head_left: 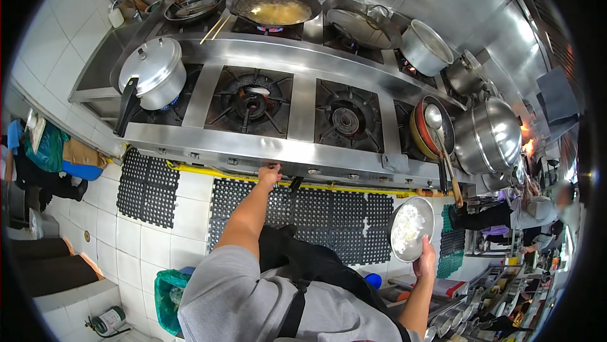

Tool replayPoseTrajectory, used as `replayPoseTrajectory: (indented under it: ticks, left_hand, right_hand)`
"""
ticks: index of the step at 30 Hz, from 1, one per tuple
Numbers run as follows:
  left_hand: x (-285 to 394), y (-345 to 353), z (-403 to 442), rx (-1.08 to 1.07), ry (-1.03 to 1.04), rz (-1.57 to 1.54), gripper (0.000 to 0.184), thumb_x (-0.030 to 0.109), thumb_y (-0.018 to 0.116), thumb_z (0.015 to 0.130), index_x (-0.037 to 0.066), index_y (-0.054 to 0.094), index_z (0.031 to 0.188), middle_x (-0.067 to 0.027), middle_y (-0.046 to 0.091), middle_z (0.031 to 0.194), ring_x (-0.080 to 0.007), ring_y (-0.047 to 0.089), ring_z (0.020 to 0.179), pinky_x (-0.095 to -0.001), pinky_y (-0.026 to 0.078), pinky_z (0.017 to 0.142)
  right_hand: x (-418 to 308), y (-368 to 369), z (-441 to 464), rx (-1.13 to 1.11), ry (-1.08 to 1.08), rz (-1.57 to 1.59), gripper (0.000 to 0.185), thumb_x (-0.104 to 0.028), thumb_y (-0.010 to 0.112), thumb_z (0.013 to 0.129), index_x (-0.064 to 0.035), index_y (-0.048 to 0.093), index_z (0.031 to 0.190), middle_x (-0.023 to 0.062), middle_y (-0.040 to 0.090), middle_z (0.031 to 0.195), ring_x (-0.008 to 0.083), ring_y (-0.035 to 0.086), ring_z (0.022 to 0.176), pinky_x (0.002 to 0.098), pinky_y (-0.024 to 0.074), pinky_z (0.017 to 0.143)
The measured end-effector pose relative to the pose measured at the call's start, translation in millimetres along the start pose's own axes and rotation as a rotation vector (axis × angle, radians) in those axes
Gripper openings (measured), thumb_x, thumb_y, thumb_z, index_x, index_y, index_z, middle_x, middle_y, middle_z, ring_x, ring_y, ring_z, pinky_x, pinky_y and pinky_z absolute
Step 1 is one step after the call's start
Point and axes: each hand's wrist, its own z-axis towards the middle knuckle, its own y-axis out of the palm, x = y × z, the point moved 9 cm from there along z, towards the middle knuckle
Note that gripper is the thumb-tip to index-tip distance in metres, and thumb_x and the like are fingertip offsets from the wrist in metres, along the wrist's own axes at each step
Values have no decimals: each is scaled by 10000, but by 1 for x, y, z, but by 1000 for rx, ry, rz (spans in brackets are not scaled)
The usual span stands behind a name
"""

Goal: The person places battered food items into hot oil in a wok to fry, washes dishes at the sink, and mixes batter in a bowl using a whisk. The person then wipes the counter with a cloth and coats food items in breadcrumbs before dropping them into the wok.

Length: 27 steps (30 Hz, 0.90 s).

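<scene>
My left hand (pixel 270 176) is closed on a stove knob at the front edge of the steel stove (pixel 253 144), below the front-left burner (pixel 253 105). Away from the stove on the right, my right hand (pixel 426 258) grips the rim of a round metal bowl (pixel 411 229) with white pieces in it. The bowl is tilted towards me. Close to my left hand, the front burner has its grate bare, and a second bare burner (pixel 346 120) lies to its right.
A pressure cooker (pixel 153 75) sits front left, its handle past the edge. Behind, a wok (pixel 275 10) of bubbling oil stands over a flame. Stacked pans (pixel 432 128) and a large steamer (pixel 488 134) stand right. Co-workers (pixel 534 210) are at far right.
</scene>
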Motion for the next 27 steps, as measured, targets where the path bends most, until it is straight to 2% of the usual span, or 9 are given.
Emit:
replayPoseTrajectory:
  ticks: [16, 17, 19, 21, 23, 24, 25, 26, 27]
  left_hand:
    - [6, -2, -7, 0, -49, 6, 233, 163, 697, 866, -41, 638, 964, -102, 661, 877, -193, 642, 622, -271, 539, 523]
    - [9, 0, -10, -25, -43, 23, 290, 165, 716, 847, -40, 616, 1026, -110, 657, 909, -201, 645, 648, -286, 546, 539]
    - [13, 0, -17, -47, -37, 41, 362, 167, 735, 828, -39, 593, 1089, -118, 654, 941, -209, 647, 673, -300, 554, 555]
    - [11, -4, -27, -26, -85, 17, 569, 193, 777, 783, -16, 503, 1236, -139, 631, 1018, -229, 645, 736, -333, 559, 579]
    - [-1, -16, -36, -4, -99, 11, 664, 203, 792, 766, -7, 444, 1290, -148, 618, 1037, -235, 639, 752, -345, 560, 584]
    - [-8, -25, -42, 13, -114, 6, 761, 213, 806, 748, 1, 384, 1345, -157, 605, 1056, -241, 634, 769, -358, 561, 590]
    - [-17, -35, -53, 15, -132, 24, 830, 199, 818, 729, -8, 339, 1376, -155, 612, 988, -218, 619, 723, -343, 555, 584]
    - [-23, -44, -62, -54, -165, 43, 834, 195, 813, 731, -16, 334, 1380, -149, 612, 964, -214, 619, 714, -342, 548, 570]
    - [-33, -57, -67, -121, -196, 61, 837, 191, 808, 733, -25, 329, 1385, -142, 613, 940, -210, 619, 705, -340, 540, 556]
  right_hand:
    - [-5, -2, 12, -14, -16, 11, 511, -368, 544, 956, 66, 494, 1220, 159, 577, 1214, 260, 574, 1102, 394, 426, 984]
    - [-4, 0, 13, -15, -16, 11, 511, -368, 544, 956, 66, 494, 1220, 159, 577, 1214, 260, 574, 1102, 394, 426, 984]
    - [-4, 2, 14, 1, -24, 17, 493, -375, 524, 962, 52, 501, 1208, 149, 606, 1157, 255, 614, 1014, 379, 495, 861]
    - [2, 2, 19, -28, 3, 19, 476, -360, 523, 964, 58, 506, 1190, 151, 604, 1144, 247, 609, 1011, 376, 485, 874]
    - [7, 10, 27, -69, 29, 22, 459, -345, 522, 967, 64, 512, 1173, 154, 603, 1130, 239, 604, 1008, 373, 476, 887]
    - [8, 16, 30, -59, 22, 17, 449, -354, 517, 966, 59, 526, 1144, 145, 621, 1062, 225, 622, 917, 353, 499, 803]
    - [10, 22, 33, -51, 18, 13, 442, -362, 512, 966, 53, 540, 1115, 136, 639, 994, 211, 640, 827, 332, 522, 720]
    - [13, 32, 39, -71, 22, 16, 442, -362, 512, 966, 53, 540, 1115, 136, 639, 994, 211, 640, 827, 332, 522, 720]
    - [17, 45, 46, -122, 52, -75, 452, -383, 500, 967, 36, 536, 1132, 124, 643, 995, 214, 642, 809, 333, 510, 647]
